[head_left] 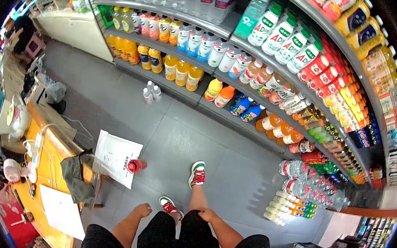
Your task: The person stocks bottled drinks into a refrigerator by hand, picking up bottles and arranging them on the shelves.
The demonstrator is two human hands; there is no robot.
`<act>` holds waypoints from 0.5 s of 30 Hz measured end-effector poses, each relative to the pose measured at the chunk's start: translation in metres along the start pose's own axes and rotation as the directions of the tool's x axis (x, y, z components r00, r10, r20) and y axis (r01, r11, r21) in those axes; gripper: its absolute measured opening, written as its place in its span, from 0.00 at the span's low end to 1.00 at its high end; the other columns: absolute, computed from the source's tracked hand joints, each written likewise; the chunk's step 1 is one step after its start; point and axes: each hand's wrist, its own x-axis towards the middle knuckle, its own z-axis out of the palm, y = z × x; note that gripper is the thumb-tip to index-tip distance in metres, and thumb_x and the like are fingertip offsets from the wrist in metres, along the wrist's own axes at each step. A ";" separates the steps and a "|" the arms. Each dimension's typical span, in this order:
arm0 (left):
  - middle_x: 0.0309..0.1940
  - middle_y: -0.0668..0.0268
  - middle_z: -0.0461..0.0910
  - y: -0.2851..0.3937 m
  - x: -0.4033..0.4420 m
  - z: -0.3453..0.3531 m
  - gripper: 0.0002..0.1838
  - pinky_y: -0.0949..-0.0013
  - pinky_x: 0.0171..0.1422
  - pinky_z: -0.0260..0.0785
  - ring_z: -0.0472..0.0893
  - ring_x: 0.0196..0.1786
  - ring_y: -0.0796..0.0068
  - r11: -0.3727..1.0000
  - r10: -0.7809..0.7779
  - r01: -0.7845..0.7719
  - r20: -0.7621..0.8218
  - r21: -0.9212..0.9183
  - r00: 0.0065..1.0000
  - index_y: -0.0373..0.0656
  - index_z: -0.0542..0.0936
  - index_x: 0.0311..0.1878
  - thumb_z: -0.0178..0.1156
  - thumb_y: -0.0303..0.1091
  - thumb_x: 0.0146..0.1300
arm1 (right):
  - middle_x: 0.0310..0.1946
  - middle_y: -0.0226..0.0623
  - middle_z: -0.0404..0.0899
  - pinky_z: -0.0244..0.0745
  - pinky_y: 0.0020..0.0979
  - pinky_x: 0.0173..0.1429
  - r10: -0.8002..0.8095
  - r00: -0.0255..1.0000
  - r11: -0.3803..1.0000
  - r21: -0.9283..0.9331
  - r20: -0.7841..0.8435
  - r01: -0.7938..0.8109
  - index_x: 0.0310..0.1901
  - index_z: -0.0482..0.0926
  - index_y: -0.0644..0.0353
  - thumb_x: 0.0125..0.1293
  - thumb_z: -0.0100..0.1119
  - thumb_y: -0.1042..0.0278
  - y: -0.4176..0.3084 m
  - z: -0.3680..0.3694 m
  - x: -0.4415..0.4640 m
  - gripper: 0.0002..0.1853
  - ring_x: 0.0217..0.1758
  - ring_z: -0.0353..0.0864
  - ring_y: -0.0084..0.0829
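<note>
My left hand [143, 210] hangs beside my left leg, fingers curled in, with nothing visible in it. Against the knee of my black shorts [196, 239] rests my right hand [207, 214]. Its fingers look folded at the cloth, and whatever lies under them is hidden. A bottle with a red label [137, 165] stands on the floor ahead of my left hand, at the edge of a white package [116, 157] with dark print. My red, white and green shoes [198, 175] are on the grey tiles, one foot in front of the other.
Curved shelves [167, 43] of drink bottles run along the far side and right. Small clear bottles [151, 93] stand on the floor. Water packs [311, 188] and small bottle packs [288, 208] sit at right. A wooden desk [56, 159] with papers, cables and a fan is at left.
</note>
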 end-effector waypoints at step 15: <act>0.44 0.50 0.81 0.097 -0.048 -0.046 0.20 0.58 0.54 0.70 0.79 0.49 0.52 0.936 0.088 -0.139 -0.167 -0.322 0.982 0.45 0.78 0.50 0.54 0.45 0.58 | 0.36 0.52 0.81 0.73 0.42 0.46 -0.134 0.990 0.986 -0.102 -0.042 0.130 0.42 0.80 0.61 0.59 0.54 0.51 -0.071 -0.064 -0.002 0.20 0.39 0.81 0.46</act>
